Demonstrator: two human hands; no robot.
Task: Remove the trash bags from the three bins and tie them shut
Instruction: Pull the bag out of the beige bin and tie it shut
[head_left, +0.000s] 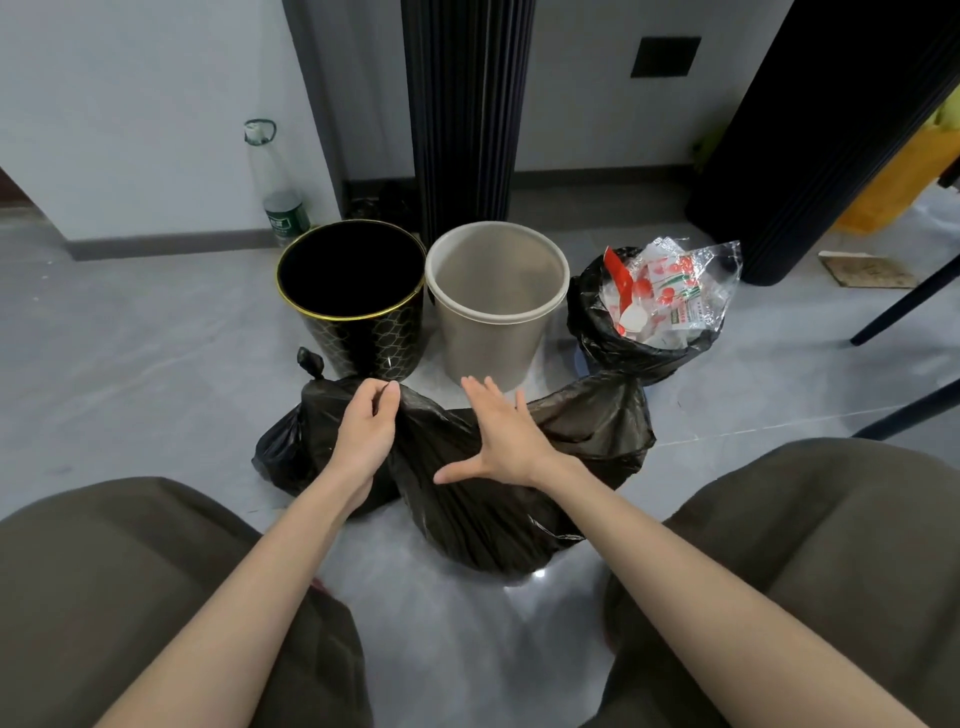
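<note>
Trash bag (493, 499) edge pinched by left hand (366, 431), right hand (506, 441) splayed open

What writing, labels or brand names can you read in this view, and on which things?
None legible.
Bottle, green label: white print, too blurred.
Clear wrapper: red and green print, too small.
Black bin, beige bin, black trash bag: no text seen.

Black gold-rimmed bin (353, 296), beige bin (493, 306)
</note>
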